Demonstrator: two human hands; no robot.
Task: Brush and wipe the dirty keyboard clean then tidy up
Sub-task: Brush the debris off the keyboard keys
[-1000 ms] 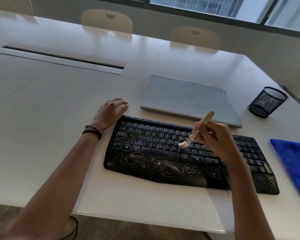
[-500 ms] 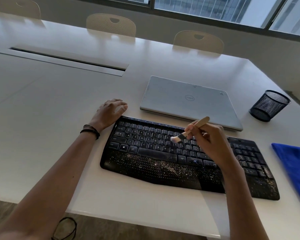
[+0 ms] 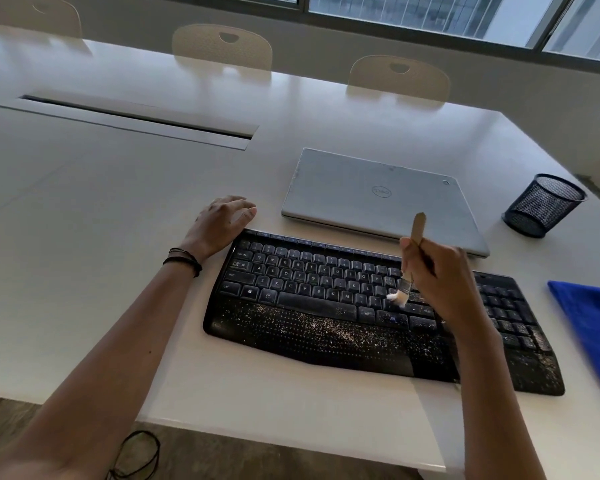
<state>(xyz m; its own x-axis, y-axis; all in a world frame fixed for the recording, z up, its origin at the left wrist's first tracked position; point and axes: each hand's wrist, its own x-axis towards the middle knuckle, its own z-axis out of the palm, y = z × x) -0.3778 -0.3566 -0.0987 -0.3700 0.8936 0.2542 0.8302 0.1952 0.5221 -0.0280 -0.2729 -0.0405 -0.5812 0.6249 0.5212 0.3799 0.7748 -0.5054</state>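
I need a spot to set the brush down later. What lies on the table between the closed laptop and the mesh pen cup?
Nothing: in the head view, only bare white table separates the laptop from the mesh cup.

Your right hand [image 3: 440,271] is over the right half of the keyboard [image 3: 326,306], which lies on the table [image 3: 118,220], with the brush [image 3: 409,268] in it, bristles down on the keys. Your left hand [image 3: 222,223] rests on the table at the keyboard's far left corner. Beyond your right hand lies the laptop [image 3: 378,195]; to its right, the cloth [image 3: 593,327], and farther back the mesh cup [image 3: 542,206].
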